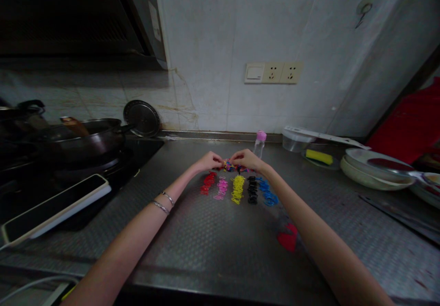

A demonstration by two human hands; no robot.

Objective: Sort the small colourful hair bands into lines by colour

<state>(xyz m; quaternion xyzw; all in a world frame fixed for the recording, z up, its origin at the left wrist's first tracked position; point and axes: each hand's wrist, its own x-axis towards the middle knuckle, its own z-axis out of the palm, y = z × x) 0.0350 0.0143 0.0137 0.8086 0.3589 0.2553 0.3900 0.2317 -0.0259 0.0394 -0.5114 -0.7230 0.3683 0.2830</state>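
Left hand (210,160) and right hand (249,158) at the mixed-colour bands (228,165) between them, fingers bent; can't tell if gripping. Yellow bands (238,190) just nearside of both.

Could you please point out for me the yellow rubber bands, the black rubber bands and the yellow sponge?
Yellow rubber bands (238,188): head view, middle of their group.
Black rubber bands (252,189): head view, middle of their group.
Yellow sponge (319,157): head view, middle of its visible surface.
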